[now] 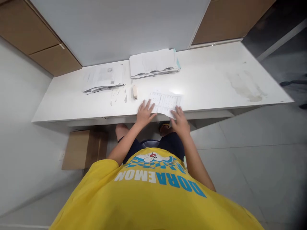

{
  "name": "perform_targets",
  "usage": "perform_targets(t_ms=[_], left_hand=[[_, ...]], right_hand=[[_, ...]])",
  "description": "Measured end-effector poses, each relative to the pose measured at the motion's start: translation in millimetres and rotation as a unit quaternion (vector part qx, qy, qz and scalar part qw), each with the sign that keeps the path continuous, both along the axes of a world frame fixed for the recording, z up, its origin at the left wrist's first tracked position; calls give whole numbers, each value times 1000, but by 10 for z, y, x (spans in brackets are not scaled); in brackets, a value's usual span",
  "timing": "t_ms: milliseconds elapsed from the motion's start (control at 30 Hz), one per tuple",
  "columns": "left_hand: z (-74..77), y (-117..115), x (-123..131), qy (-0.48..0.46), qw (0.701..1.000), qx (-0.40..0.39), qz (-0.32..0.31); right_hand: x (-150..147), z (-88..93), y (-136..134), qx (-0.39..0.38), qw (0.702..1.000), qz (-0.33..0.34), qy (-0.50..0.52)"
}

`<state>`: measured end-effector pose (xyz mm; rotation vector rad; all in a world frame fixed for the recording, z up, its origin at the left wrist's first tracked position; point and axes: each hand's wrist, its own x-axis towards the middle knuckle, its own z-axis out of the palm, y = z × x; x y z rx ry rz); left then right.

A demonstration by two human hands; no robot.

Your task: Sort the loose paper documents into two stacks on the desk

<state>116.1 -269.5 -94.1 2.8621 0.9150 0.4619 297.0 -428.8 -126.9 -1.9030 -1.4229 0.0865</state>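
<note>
A printed sheet of paper point(165, 99) with grids of small marks lies near the front edge of the white desk, its lower edge slightly curled. My left hand point(144, 114) rests at the sheet's left side, fingers spread, fingertips by its edge. At the lower right corner, my right hand point(181, 122) has its fingers spread over the paper and is a little blurred. Whether the right thumb goes under the sheet is hard to see. A small beige block-shaped object point(135, 92), possibly a stapler, sits just beyond my left hand.
A thick stack of papers point(153, 62) stands at the back of the desk point(203, 76). Another pile of printed sheets point(104, 76) lies to the left, with dark scuffs beside it. Stains mark the right side. A cardboard box point(76, 150) is on the floor at left.
</note>
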Motion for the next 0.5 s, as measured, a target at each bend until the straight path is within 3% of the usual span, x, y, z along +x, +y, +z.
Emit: perform_targets(t_ms=[67,167,333,433,500], left_hand=[[6,-31,-8,-16,998,-2,63],[28,-94,8,-30,994,-20,102],[120,-150,34,-29,988,-36,148],[148,-178,-19,-17,987,-35,156],[120,-210,-80,-16,988,-44,148]], right_hand=[[-50,43,40,1,999,49,16],[-69,106,92,8,997,74,32],[10,148,99,48,997,35,44],[10,189,35,112,991,32,72],[-23,267,-25,167,979,-12,120]])
